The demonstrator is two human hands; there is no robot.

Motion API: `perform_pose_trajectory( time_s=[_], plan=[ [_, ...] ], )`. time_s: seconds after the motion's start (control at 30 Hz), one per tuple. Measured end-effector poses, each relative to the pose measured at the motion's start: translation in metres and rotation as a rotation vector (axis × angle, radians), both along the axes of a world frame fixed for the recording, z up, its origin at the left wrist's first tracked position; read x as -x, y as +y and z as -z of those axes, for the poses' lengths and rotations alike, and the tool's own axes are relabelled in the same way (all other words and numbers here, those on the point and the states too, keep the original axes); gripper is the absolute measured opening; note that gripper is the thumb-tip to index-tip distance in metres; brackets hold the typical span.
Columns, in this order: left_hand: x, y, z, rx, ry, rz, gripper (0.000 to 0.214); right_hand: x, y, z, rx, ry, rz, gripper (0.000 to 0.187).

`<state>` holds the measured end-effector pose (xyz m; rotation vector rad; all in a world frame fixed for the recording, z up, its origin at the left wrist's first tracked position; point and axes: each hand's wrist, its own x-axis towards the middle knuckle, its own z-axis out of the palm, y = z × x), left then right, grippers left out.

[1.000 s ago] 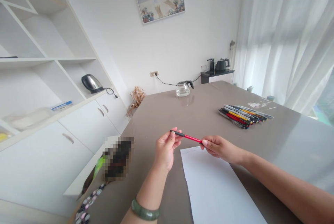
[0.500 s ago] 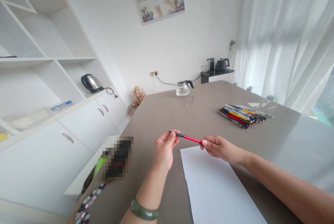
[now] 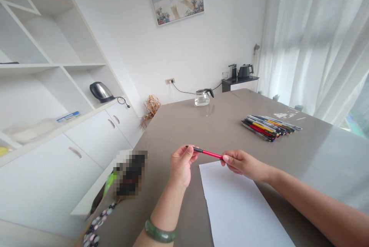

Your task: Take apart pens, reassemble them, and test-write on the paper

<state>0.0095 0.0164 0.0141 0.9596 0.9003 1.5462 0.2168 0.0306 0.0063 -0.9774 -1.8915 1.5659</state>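
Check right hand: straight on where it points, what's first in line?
Likely the left hand, holding the black end of the red pen; the right hand holds the other. Exact depth is unclear.

The right hand's (image 3: 242, 164) fingers (image 3: 227, 158) are hiding one end of the red pen (image 3: 212, 154), and the left hand (image 3: 181, 166) is covering a bit of its black part. The right hand is also blocking one corner of the paper (image 3: 236, 204). The bottom edge is cutting off the paper, the left arm (image 3: 165, 212) and the beads (image 3: 96, 224). Tiny writing (image 3: 210, 165) is sitting on the paper, too small for reading. Blurry squares (image 3: 131, 174) are hiding something dark. In the pen pile (image 3: 268, 127), top pens are covering lower ones. The right edge is cutting off the right arm (image 3: 314, 197) and the curtain (image 3: 308, 43); the top edge is cutting off the wall picture (image 3: 176, 1).
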Motion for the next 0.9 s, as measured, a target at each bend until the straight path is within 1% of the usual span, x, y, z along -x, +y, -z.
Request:
perform_pose_trajectory(
  time_s=[0.1, 0.17, 0.37, 0.53, 0.6, 0.77, 0.83, 0.9],
  plan=[
    [-0.0014, -0.0017, -0.0027, 0.007, -0.010, 0.081, 0.032, -0.0003, 0.0008, 0.0005, 0.003, 0.006, 0.009, 0.043],
    [-0.0026, -0.0028, -0.0042, 0.009, -0.009, 0.107, 0.035, -0.0006, 0.0009, 0.0001, -0.002, 0.007, 0.019, 0.044],
    [-0.0014, -0.0008, -0.0017, -0.001, -0.017, 0.003, 0.023, -0.0004, -0.0011, -0.0014, -0.003, 0.010, 0.001, 0.043],
    [-0.0029, -0.0029, -0.0050, 0.015, -0.023, 0.091, 0.038, -0.0008, 0.0007, 0.0006, -0.007, 0.016, 0.011, 0.043],
    [-0.0033, -0.0031, -0.0046, 0.013, -0.011, 0.093, 0.035, -0.0011, 0.0013, 0.0012, -0.004, 0.018, 0.011, 0.043],
    [-0.0003, 0.0005, 0.0014, -0.002, -0.014, 0.006, 0.019, -0.0007, 0.0005, 0.0010, 0.001, 0.004, 0.006, 0.044],
    [0.0000, 0.0008, 0.0013, -0.003, -0.027, 0.008, 0.019, -0.0005, 0.0004, 0.0011, 0.003, 0.004, 0.007, 0.044],
    [-0.0007, 0.0000, -0.0006, 0.005, -0.030, 0.031, 0.025, -0.0005, 0.0008, 0.0015, 0.008, 0.009, 0.012, 0.043]
  ],
)
